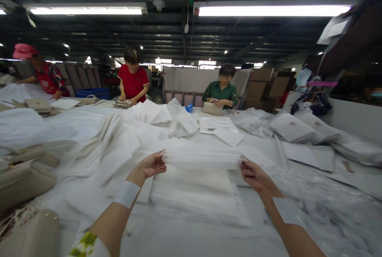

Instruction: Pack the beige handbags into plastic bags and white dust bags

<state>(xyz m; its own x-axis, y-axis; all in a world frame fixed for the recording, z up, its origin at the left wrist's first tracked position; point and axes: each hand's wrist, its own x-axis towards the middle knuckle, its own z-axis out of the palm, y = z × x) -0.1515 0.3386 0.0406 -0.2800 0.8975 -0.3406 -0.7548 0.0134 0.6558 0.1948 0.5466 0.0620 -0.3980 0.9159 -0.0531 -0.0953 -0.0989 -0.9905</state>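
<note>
My left hand [151,165] pinches the left end of a white folded fabric bag [203,158], and my right hand [255,175] pinches its right end. The bag is stretched flat between them, just above a stack of white fabric bags [197,195] on the table. Both hands have their fingers closed on the bag's edge.
White fabric sheets [119,141] cover the long table [179,237]. Beige handbags [20,181] lie at the left. Clear plastic bags [322,205] spread at the right, with wrapped packs [295,127] behind. Three other people [133,84] work at the far side.
</note>
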